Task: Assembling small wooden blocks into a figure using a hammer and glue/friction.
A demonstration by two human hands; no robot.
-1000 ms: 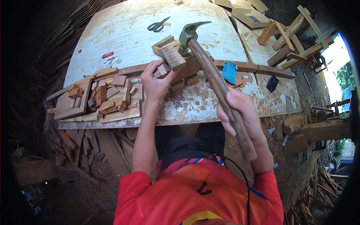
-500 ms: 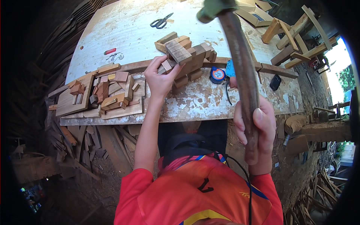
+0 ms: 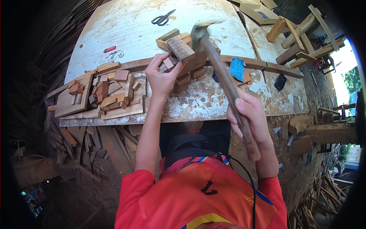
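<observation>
Two bare hands are busy near the front edge of a paint-worn, white-and-brown workbench, and from where I stand both are full. The left hand is closed on the near end of a cluster of brown wooden blocks, thumb to the right and fingers curled round the left side, presumably to keep the wood steady. That cluster lies over the line of a long reddish-brown wooden rail crossing the bench; whether it bears on the rail is hidden from me. The right hand is wrapped firmly about the lower handle of a claw hammer with a grey metal head and brown wooden shaft, its butt poking out toward the red shirt. Gripping that low, I would judge, gives the head its reach across to the blocks. The head is blurred and overlaps their right side, so I can't fairly say whether metal meets wood. Just right of the shaft lies a creased blue sheet. Black-handled scissors sit farther back, likely clear of the arms' way. To the left, small mixed-brown wooden offcuts are heaped on flat boards, perhaps gathered there to stay handy.
</observation>
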